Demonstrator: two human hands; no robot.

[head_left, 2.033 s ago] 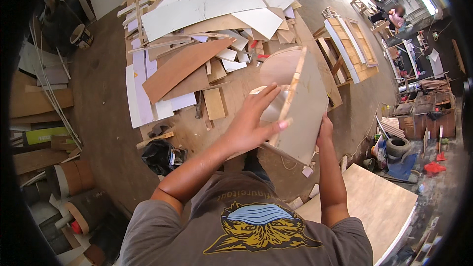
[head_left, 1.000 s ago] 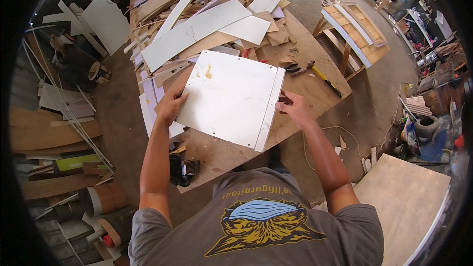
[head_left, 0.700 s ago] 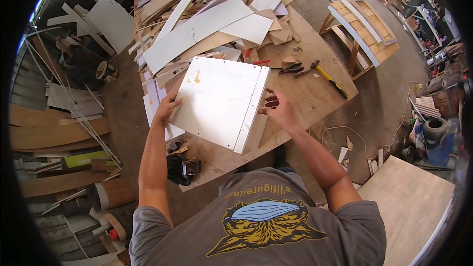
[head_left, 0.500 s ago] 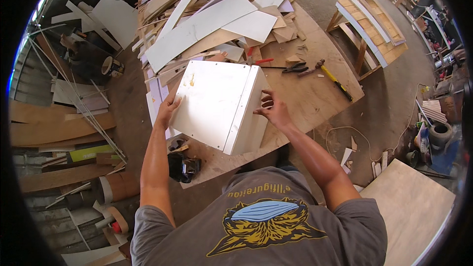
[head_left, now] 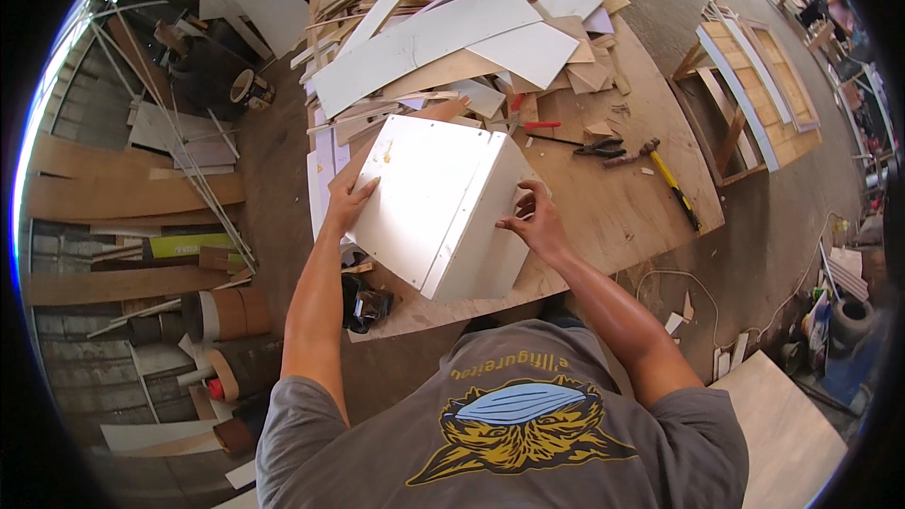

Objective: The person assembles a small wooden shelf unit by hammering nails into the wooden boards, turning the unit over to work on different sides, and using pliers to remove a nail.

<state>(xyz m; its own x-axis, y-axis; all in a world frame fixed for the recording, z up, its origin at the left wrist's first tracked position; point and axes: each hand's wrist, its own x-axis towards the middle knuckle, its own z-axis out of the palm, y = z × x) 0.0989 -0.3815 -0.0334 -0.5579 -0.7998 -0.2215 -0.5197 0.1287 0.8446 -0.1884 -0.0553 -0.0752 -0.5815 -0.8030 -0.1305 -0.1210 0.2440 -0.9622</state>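
A white board box (head_left: 429, 193), with screw holes along its top face, lies tilted in front of me over the plywood table (head_left: 617, 236). My left hand (head_left: 353, 198) grips its left edge, thumb on the top face and fingers mostly hidden. My right hand (head_left: 533, 221) has curled fingers gripping the box's right side. Just beyond and right of the box are red-handled pliers (head_left: 537, 126), black pliers (head_left: 601, 148) and a hammer with a yellow handle (head_left: 672, 179). A black bag (head_left: 368, 306) sits by my left forearm at the table's near edge.
Offcut boards (head_left: 424, 47) are heaped across the far table. A wooden trestle with curved strips (head_left: 759, 94) stands to the right. A plywood sheet (head_left: 773, 434) is at lower right, boards and rolls (head_left: 217, 316) at left, and a cord (head_left: 702, 281) on the floor. Co-workers appear at both far edges.
The board piece, earlier tipped up on edge, has turned white face up and shifted left, then tilted, showing more of its right side. My right hand moved left with it.
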